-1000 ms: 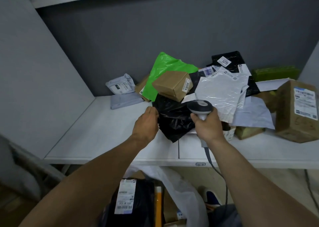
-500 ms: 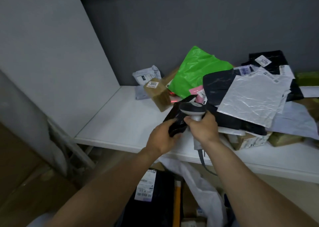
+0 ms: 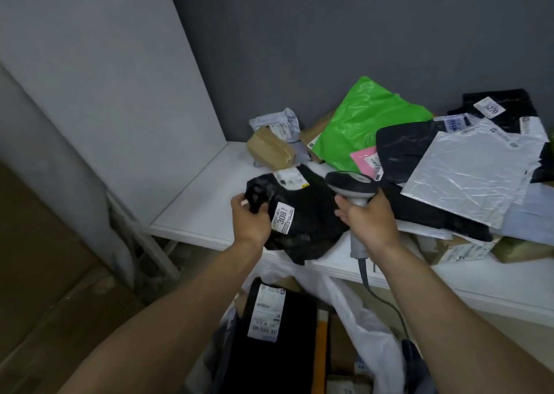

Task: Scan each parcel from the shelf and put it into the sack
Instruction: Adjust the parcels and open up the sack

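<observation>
The black parcel (image 3: 305,222) lies crumpled at the front edge of the white shelf (image 3: 204,201), its lower end hanging over the lip, with a white sticker reading 3087 (image 3: 283,221) facing up. The left hand (image 3: 251,222) grips its bunched corner at nine o'clock, fingers curled into the plastic. At three o'clock the right hand (image 3: 368,222) is wrapped round the handle of the scanner (image 3: 352,185), whose head sits just above the parcel's upper right side and whose cable trails down past the shelf edge. At twelve o'clock from the parcel rests a brown taped parcel (image 3: 271,149), and at one o'clock a green bag (image 3: 359,123) with a pink packet (image 3: 364,159) against it. At two o'clock a silver mailer (image 3: 470,171) lies on top of the pile. At six o'clock, below the shelf, the white sack (image 3: 368,327) stands open with a labelled black package (image 3: 278,348) inside.
</observation>
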